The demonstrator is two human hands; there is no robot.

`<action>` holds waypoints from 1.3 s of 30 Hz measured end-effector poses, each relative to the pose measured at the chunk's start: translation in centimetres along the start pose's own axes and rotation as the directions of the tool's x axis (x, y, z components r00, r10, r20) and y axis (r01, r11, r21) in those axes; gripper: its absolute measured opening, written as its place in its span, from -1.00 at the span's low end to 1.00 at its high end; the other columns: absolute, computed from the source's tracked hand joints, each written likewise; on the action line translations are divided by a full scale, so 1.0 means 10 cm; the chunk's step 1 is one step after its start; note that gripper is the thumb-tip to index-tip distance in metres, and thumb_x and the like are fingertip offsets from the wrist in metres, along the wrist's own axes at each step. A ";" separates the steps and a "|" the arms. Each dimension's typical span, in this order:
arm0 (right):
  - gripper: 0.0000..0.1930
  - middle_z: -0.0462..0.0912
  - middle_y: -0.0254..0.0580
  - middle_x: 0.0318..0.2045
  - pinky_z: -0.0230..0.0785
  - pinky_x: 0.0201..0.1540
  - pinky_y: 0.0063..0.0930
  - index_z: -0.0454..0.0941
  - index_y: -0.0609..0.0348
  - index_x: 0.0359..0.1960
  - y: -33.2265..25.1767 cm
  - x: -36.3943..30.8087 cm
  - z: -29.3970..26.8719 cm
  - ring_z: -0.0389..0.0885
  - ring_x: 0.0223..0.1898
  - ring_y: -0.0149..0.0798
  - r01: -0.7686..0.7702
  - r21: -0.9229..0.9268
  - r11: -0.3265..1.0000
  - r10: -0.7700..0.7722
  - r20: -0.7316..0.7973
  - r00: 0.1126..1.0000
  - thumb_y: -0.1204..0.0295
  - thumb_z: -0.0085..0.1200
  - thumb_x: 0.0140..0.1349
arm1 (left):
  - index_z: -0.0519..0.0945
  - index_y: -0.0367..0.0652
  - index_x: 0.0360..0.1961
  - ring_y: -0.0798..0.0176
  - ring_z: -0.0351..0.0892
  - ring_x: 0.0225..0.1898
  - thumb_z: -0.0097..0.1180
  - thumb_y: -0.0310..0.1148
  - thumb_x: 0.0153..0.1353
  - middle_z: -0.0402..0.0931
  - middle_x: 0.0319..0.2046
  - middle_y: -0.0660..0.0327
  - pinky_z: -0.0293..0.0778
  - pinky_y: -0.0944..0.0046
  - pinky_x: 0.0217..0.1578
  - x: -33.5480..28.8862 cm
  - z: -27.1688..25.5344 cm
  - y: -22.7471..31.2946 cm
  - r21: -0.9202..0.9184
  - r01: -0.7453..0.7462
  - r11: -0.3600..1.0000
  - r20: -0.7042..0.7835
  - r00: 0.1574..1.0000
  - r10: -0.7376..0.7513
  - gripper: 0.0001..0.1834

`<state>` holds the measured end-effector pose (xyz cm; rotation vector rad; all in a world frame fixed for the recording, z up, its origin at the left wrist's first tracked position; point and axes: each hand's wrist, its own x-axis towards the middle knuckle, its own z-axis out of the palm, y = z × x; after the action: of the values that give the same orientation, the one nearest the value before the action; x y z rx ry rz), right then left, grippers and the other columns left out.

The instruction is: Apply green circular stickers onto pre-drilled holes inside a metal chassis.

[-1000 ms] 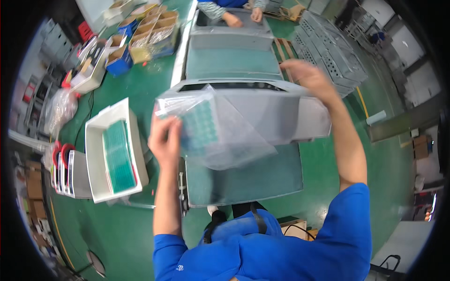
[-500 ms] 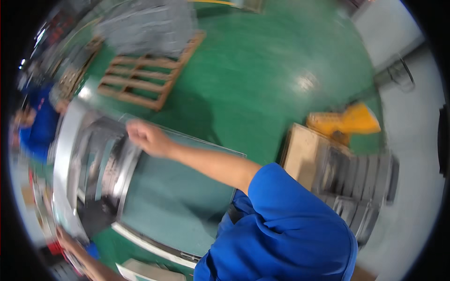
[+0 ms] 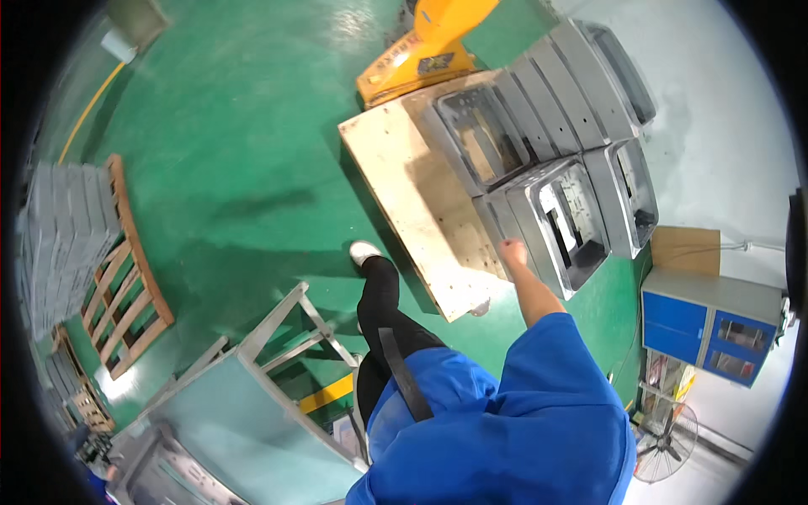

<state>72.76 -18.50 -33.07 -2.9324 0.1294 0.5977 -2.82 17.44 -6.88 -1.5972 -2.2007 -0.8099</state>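
My right hand (image 3: 513, 251) is closed with its fingers curled, and I see nothing in it. It hangs over the near side of a stack of grey metal housings (image 3: 503, 220); whether it touches them I cannot tell. These box-like frames have rounded corners and large openings, and one near housing (image 3: 598, 268) faces up with its opening toward me. They stand on and beside a pale wooden board platform (image 3: 396, 181). My left hand is out of sight.
A yellow pallet jack (image 3: 421, 63) stands at the platform's far end. To the left are a glass-topped work table (image 3: 252, 421) on a metal frame and a wooden pallet (image 3: 126, 295) with stacked grey parts. A blue-and-grey cabinet (image 3: 673, 324) and a floor fan (image 3: 665, 446) stand right.
My body and view have turned right, away from the table. My right hand has gone from above the metal frame on the table to beside the stacked housings. My left hand has left view.
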 end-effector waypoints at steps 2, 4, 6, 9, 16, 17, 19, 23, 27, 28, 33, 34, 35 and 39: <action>-0.57 0.52 0.06 -0.16 0.31 -0.02 -0.25 0.46 0.17 -0.12 0.30 0.46 -0.16 0.46 -0.05 -0.02 -0.154 0.010 0.988 0.154 0.003 0.988 0.22 -0.01 -0.03 | 0.50 -0.28 -0.09 0.18 0.50 -0.17 0.02 -0.13 0.13 0.51 -0.15 0.08 0.37 0.28 -0.12 -0.01 0.09 0.15 0.080 0.044 0.996 0.045 0.998 -0.048 -0.55; -0.39 0.42 0.04 -0.02 0.26 0.03 -0.23 0.31 0.20 0.01 0.59 0.97 -0.21 0.33 0.06 -0.02 -0.106 -0.068 0.992 0.093 -0.171 0.981 0.18 0.11 -0.11 | 0.50 -0.28 -0.09 0.18 0.50 -0.17 0.03 -0.14 0.13 0.51 -0.15 0.09 0.37 0.28 -0.12 -0.09 0.12 0.23 0.175 0.116 0.978 0.064 0.990 -0.129 -0.56; -0.25 0.32 0.03 0.05 0.23 0.06 -0.22 0.24 0.23 0.06 0.95 1.43 -0.25 0.22 0.14 -0.03 -0.080 -0.142 0.987 0.044 -0.242 0.969 0.18 0.22 -0.22 | 0.50 -0.29 -0.10 0.18 0.50 -0.18 0.03 -0.15 0.13 0.51 -0.14 0.09 0.37 0.28 -0.12 -0.13 0.22 0.29 0.245 0.169 0.955 0.063 0.980 -0.190 -0.56; -0.20 0.41 0.05 -0.02 0.26 0.02 -0.20 0.29 0.24 0.03 1.07 1.70 -0.20 0.34 0.06 0.00 -0.102 -0.194 0.976 0.074 -0.147 0.986 0.14 0.29 -0.31 | 0.50 -0.30 -0.10 0.19 0.50 -0.18 0.04 -0.17 0.13 0.51 -0.14 0.10 0.37 0.29 -0.12 -0.11 0.21 0.47 0.340 0.207 0.918 0.040 0.971 -0.234 -0.57; -0.16 0.52 0.19 -0.19 0.34 -0.07 -0.23 0.35 0.45 -0.06 0.99 1.63 -0.59 0.50 -0.13 0.06 -0.073 -0.276 0.958 0.070 -0.021 0.997 0.08 0.33 -0.36 | 0.51 -0.32 -0.11 0.20 0.50 -0.18 0.05 -0.20 0.13 0.51 -0.14 0.11 0.38 0.29 -0.13 0.02 -0.20 0.46 0.438 0.289 0.851 -0.019 0.949 -0.313 -0.59; -0.18 0.52 0.19 -0.20 0.34 -0.08 -0.24 0.36 0.45 -0.08 0.90 1.50 -0.82 0.51 -0.15 0.05 0.020 -0.198 0.980 -0.002 0.089 0.996 0.10 0.35 -0.37 | 0.51 -0.32 -0.11 0.20 0.50 -0.18 0.05 -0.21 0.13 0.51 -0.14 0.11 0.38 0.30 -0.13 0.07 -0.31 0.39 0.438 0.305 0.846 -0.032 0.946 -0.324 -0.59; -0.23 0.54 0.16 -0.24 0.34 -0.10 -0.28 0.38 0.44 -0.14 0.35 1.20 -1.56 0.53 -0.19 0.00 0.138 -0.112 0.984 -0.110 0.229 0.967 0.14 0.37 -0.38 | 0.51 -0.33 -0.12 0.20 0.50 -0.19 0.06 -0.22 0.13 0.51 -0.13 0.11 0.38 0.30 -0.13 -0.01 -0.53 0.15 0.423 0.357 0.833 -0.036 0.925 -0.378 -0.60; -0.23 0.54 0.07 -0.20 0.30 -0.04 -0.34 0.34 0.41 -0.07 -0.77 0.10 -2.51 0.49 -0.10 -0.06 0.473 -0.056 0.879 -0.408 0.423 0.809 0.17 0.35 -0.32 | 0.55 -0.31 -0.17 0.25 0.51 -0.23 0.05 -0.29 0.12 0.56 -0.22 0.16 0.38 0.33 -0.16 -0.45 -0.27 0.13 -0.325 0.470 0.821 0.070 0.878 -0.474 -0.67; -0.32 0.55 0.06 -0.22 0.32 -0.09 -0.36 0.35 0.40 -0.09 -1.81 -1.28 -2.60 0.53 -0.15 -0.08 0.793 0.306 0.527 -0.773 0.561 0.297 0.25 0.33 -0.25 | 0.58 -0.31 -0.29 0.32 0.49 -0.32 0.05 -0.34 0.14 0.56 -0.33 0.22 0.36 0.39 -0.20 -0.55 -1.25 0.73 -0.263 0.280 0.923 -0.085 0.946 -0.312 -0.76; -0.33 0.56 0.06 -0.24 0.33 -0.10 -0.36 0.35 0.40 -0.09 -1.93 -1.58 -2.57 0.54 -0.18 -0.07 0.834 0.331 0.441 -0.807 0.552 0.208 0.27 0.33 -0.24 | 0.57 -0.32 -0.29 0.39 0.46 -0.35 0.10 -0.37 0.12 0.54 -0.36 0.24 0.34 0.43 -0.24 -0.63 -1.42 0.93 -0.439 0.313 0.842 -0.164 0.893 -0.418 -0.78; -0.37 0.56 0.16 -0.40 0.39 -0.24 -0.27 0.35 0.41 -0.12 -2.28 -3.28 -2.25 0.56 -0.31 0.09 0.887 0.425 -0.183 -0.820 0.431 -0.376 0.25 0.30 -0.20 | 0.54 -0.34 -0.28 0.43 0.47 -0.35 0.09 -0.52 0.10 0.53 -0.38 0.21 0.39 0.47 -0.28 -1.24 -2.88 0.18 -0.684 0.048 0.728 -0.457 0.749 -0.479 -0.85; -0.38 0.55 0.19 -0.45 0.39 -0.27 -0.24 0.35 0.40 -0.13 -2.32 -3.66 -2.16 0.55 -0.34 0.14 0.874 0.368 -0.318 -0.758 0.456 -0.467 0.23 0.29 -0.19 | 0.54 -0.34 -0.28 0.42 0.48 -0.36 0.08 -0.53 0.11 0.53 -0.38 0.21 0.41 0.46 -0.30 -1.48 -3.22 0.01 -0.653 0.067 0.755 -0.499 0.711 -0.495 -0.86; -0.42 0.55 0.12 -0.49 0.39 -0.33 -0.27 0.37 0.38 -0.17 -2.34 -4.04 -2.06 0.56 -0.40 0.09 0.844 0.362 -0.397 -0.677 0.505 -0.535 0.24 0.29 -0.18 | 0.53 -0.35 -0.30 0.42 0.49 -0.37 0.06 -0.54 0.12 0.54 -0.39 0.18 0.43 0.48 -0.35 -1.76 -3.61 -0.07 -0.617 -0.042 0.786 -0.560 0.726 -0.401 -0.88; -0.52 0.52 0.01 -0.61 0.33 -0.52 -0.17 0.35 0.25 -0.37 -2.37 -5.17 -1.54 0.52 -0.53 0.07 0.522 0.434 -0.734 -0.301 0.481 -0.823 0.19 0.29 -0.22 | 0.52 -0.36 -0.31 0.45 0.44 -0.50 0.06 -0.52 0.12 0.51 -0.48 0.21 0.38 0.49 -0.46 -2.46 -4.34 -0.03 -0.549 0.178 0.817 -0.627 0.558 -0.543 -0.87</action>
<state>33.90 5.28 4.38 -0.6719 -2.9104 0.8247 1.59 -27.59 14.12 -0.6156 -1.7455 -1.8141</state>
